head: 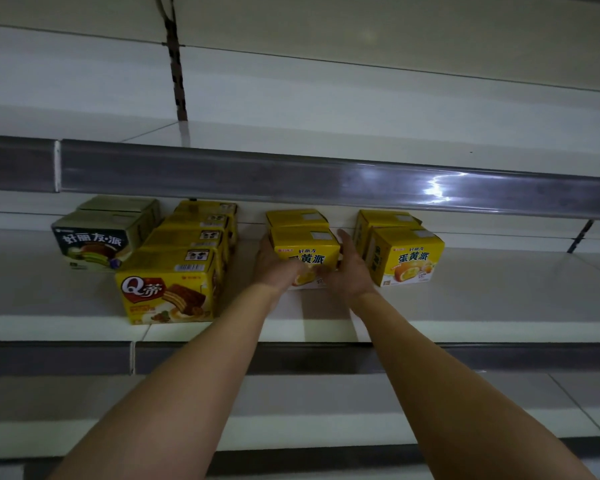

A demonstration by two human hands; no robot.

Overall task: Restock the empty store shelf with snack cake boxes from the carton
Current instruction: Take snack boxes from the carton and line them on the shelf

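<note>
Dim white store shelf (465, 299), part stocked: at centre, a left hand (274, 268) and a right hand (349, 271) press a yellow snack cake box (305, 249) between spread fingers and thumbs, another box behind at 12 o'clock. Light, stiff cardboard by the look; the side panels seem the safest hold.

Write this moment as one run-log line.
left hand: grips egg yolk pie box | right hand: grips same box | box: on middle shelf
</note>
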